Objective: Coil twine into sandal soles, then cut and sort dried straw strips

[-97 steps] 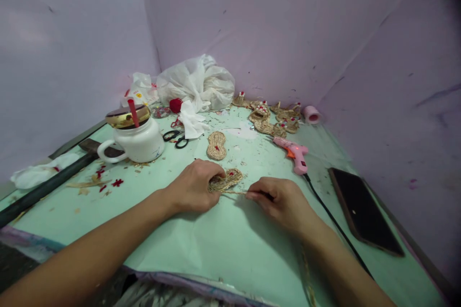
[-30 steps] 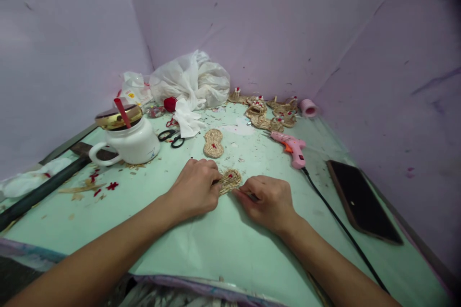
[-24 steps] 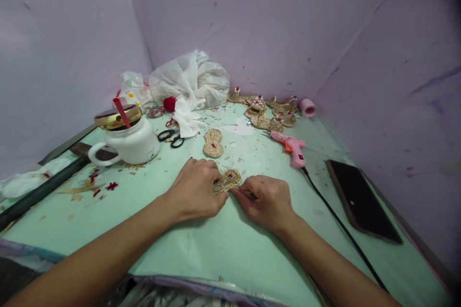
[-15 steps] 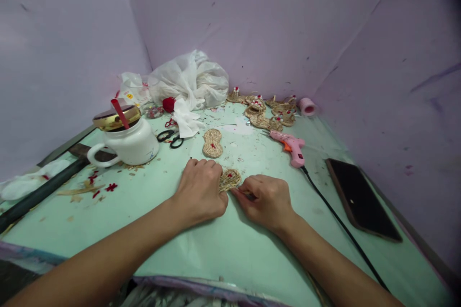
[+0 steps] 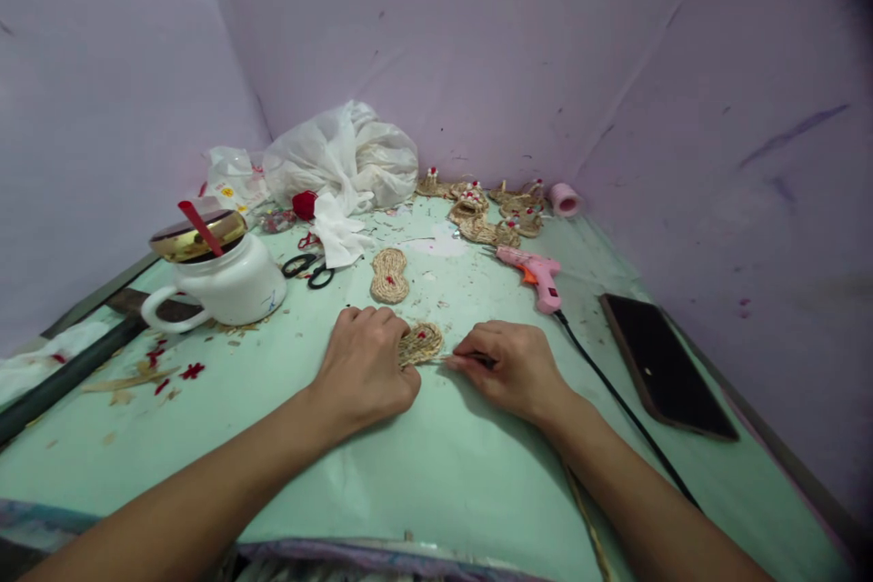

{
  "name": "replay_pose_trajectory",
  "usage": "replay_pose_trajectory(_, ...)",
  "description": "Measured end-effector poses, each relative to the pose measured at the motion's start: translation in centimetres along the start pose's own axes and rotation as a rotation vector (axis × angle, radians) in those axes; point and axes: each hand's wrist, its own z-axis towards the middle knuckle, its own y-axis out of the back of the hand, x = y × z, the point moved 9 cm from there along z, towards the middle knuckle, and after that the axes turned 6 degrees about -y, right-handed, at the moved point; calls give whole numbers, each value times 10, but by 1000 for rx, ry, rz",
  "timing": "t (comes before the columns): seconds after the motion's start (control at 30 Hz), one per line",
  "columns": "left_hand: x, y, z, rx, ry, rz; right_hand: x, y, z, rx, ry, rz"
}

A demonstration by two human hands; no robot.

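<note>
My left hand [image 5: 368, 359] is closed over a small coiled straw sole [image 5: 421, 343] with a red mark on it, pressing it on the table; its left part is hidden under my fingers. My right hand [image 5: 508, 368] is pinched just to the right of the sole. From its fingertips a thin pale strand [image 5: 440, 359] reaches the sole's lower edge. A length of straw cord [image 5: 592, 527] comes out below my right forearm. Beyond my left hand lies a second straw sole [image 5: 389, 275], also with a red mark.
A pink glue gun [image 5: 536, 273] with a black cable and a phone [image 5: 668, 364] lie at the right. At the left stand a white mug [image 5: 232, 282] and black-handled scissors [image 5: 310, 271]. Small straw sandals [image 5: 477, 214], pink tape roll [image 5: 565, 199] and plastic bag [image 5: 347, 155] are at the back.
My right fingertips have drawn a little away from the sole, so the thin strand between them shows. My left hand keeps its hold. The whole view has shifted slightly.
</note>
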Motion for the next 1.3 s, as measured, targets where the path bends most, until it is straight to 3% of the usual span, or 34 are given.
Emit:
replay_pose_trajectory(0.2,2,0,1,3,7,-27,-8,-5,2,74,-56,-3)
replay_pose_trajectory(0.87,0,0,1,-30,-34,-55,-24,-5,10,-45,-298,-29)
replay_pose_trajectory(1.3,1,-1,3,-20,-59,-101,-24,-10,15,2,-255,10)
